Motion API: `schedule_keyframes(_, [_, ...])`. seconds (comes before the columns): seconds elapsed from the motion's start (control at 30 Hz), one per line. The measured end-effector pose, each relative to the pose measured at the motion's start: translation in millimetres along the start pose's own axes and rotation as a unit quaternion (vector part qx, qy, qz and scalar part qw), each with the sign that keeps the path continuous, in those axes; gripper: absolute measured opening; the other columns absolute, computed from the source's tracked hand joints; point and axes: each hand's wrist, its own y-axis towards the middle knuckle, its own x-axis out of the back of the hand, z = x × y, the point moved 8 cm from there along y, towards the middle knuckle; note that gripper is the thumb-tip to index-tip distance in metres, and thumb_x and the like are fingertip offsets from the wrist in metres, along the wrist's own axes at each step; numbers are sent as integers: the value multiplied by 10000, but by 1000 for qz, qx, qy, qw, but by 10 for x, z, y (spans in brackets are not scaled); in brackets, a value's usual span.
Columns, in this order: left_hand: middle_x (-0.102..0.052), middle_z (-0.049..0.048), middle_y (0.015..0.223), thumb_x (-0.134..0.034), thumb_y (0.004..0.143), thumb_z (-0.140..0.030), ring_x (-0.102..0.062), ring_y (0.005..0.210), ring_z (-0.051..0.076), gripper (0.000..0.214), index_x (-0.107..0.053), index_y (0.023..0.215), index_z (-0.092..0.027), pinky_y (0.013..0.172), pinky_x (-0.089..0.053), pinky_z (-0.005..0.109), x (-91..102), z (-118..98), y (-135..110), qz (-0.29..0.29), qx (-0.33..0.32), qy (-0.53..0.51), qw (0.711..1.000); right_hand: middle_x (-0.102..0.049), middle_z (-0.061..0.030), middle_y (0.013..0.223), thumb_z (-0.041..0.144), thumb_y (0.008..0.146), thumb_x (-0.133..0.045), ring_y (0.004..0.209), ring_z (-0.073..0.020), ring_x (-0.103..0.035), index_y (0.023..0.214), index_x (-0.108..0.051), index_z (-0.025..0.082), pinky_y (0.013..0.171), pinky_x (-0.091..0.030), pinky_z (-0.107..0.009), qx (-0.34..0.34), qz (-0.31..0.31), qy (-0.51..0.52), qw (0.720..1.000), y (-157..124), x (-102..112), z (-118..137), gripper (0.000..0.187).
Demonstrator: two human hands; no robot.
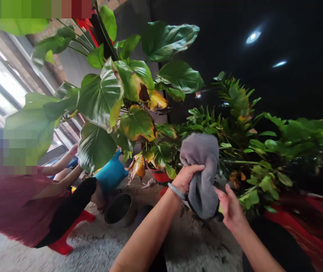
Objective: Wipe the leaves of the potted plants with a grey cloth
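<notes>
A thick grey cloth (202,151) is bunched up in my left hand (188,178), its thumb lying across the front of the folds. The cloth bulges above this hand and hangs in a loop below it. My right hand (232,209) is just beside the cloth's lower right edge, fingers stretched out and apart. Something small and yellow-green (220,209) shows between this hand and the cloth; I cannot make out what it is. Close behind the cloth grow leafy green plants (203,119), and a large-leaved plant (100,94) with some yellow and brown-edged leaves stands to the left.
At left a person in a red top (17,204) sits on a red plastic stool (62,241), arms reaching forward. A dark basin (119,209) rests on the rough concrete floor (99,251). A red pot (160,175) stands under the large-leaved plant. A dark glossy wall (235,22) reflects lights.
</notes>
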Motion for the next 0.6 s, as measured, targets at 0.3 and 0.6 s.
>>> schedule_keyframes(0.3, [-744,33,719,-744,495,-89,-673,635,193,361,-723,851,-143,681,-553,317,48,63,-389,68,19,33,997,-721,-84,812,625,790,-517,872,-274,-677,900,-677,236,755,-545,-393,-81,-68,51,993,-77,61,-108,434])
schedule_keyframes(0.6, [-703,1,665,-673,558,-67,-645,648,182,232,-699,765,-170,698,-534,310,-62,286,-11,1,21,54,998,-785,-84,911,563,751,-600,1017,-325,-693,1049,-713,237,852,-558,-434,-55,-13,76,996,-1,31,-162,455])
